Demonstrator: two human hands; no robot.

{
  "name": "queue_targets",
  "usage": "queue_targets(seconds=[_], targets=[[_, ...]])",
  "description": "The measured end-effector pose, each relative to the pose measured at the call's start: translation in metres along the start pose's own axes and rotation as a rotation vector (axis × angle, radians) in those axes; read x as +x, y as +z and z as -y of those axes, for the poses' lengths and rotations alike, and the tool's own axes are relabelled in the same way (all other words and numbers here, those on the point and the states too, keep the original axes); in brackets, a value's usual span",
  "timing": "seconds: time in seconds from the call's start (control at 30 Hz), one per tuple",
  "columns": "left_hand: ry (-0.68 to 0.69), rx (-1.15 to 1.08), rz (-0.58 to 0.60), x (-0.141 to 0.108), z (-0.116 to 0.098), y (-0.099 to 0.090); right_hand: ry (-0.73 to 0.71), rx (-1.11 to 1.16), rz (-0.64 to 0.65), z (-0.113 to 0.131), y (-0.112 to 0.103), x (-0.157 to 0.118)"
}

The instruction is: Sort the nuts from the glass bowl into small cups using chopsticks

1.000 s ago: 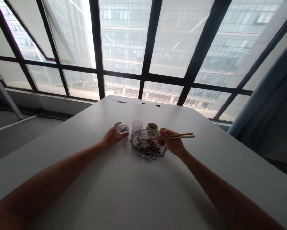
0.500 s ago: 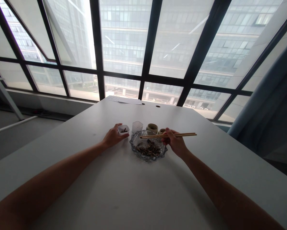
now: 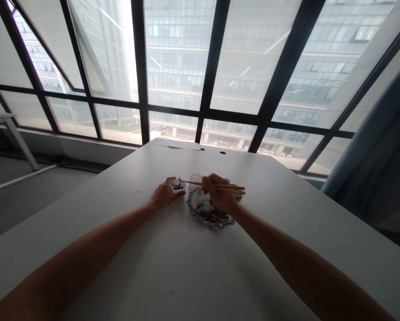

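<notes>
My left hand [image 3: 163,194] is wrapped round a small white cup [image 3: 177,189] standing on the table, with a few dark seeds in it. Between the fingers of my right hand [image 3: 217,191] is a pair of wooden chopsticks [image 3: 231,187]. Their tips reach left over the white cup, and a small dark seed [image 3: 179,179] shows at the tips. Below my right hand sits a clear glass bowl [image 3: 193,209] with a scalloped rim, holding a heap of dark, striped seeds [image 3: 215,215] that look like sunflower seeds.
A second, translucent white cup [image 3: 195,180] stands behind the bowl. Small pottery cups beside it are mostly hidden by my right hand. White paper [image 3: 178,145] lies at the far end of the white table [image 3: 173,267], before large windows. A blue curtain [image 3: 373,133] hangs right.
My right hand has moved left with the chopsticks, from above the bowl's right side to where their tips are over the white cup. My left hand keeps hold of the cup.
</notes>
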State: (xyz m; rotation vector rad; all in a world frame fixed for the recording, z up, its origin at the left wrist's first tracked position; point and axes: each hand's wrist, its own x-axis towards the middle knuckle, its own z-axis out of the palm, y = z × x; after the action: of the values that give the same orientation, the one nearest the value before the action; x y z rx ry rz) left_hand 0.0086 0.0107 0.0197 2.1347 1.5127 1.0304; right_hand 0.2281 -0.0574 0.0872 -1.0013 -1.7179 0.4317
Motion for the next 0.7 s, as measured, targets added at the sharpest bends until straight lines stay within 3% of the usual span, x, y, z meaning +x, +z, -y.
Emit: queue_targets(seconds=[0.07,0.13,0.27,0.33,0.43,0.53,0.7], targets=[[-0.001,0.002,-0.002,0.000,-0.001,0.000,-0.001,-0.066,0.056,-0.002,0.006,0.001],[0.001,0.007,-0.001,0.000,-0.001,0.001,0.046,-0.033,0.011,-0.002,0.003,0.001],[-0.001,0.013,0.009,0.001,-0.001,0.002,0.115,0.105,-0.167,0.001,-0.025,-0.005],[-0.004,0.011,0.014,0.001,-0.001,0.002,0.142,0.074,-0.188,0.002,-0.044,-0.010],[-0.006,0.008,0.014,0.000,-0.002,0.001,0.145,-0.013,-0.044,-0.001,-0.064,-0.021],[-0.018,0.007,0.007,-0.001,-0.002,0.001,0.064,-0.100,0.147,-0.006,-0.071,-0.031],[-0.004,0.010,0.005,0.000,0.000,0.001,-0.004,-0.145,0.208,-0.018,-0.064,-0.041]])
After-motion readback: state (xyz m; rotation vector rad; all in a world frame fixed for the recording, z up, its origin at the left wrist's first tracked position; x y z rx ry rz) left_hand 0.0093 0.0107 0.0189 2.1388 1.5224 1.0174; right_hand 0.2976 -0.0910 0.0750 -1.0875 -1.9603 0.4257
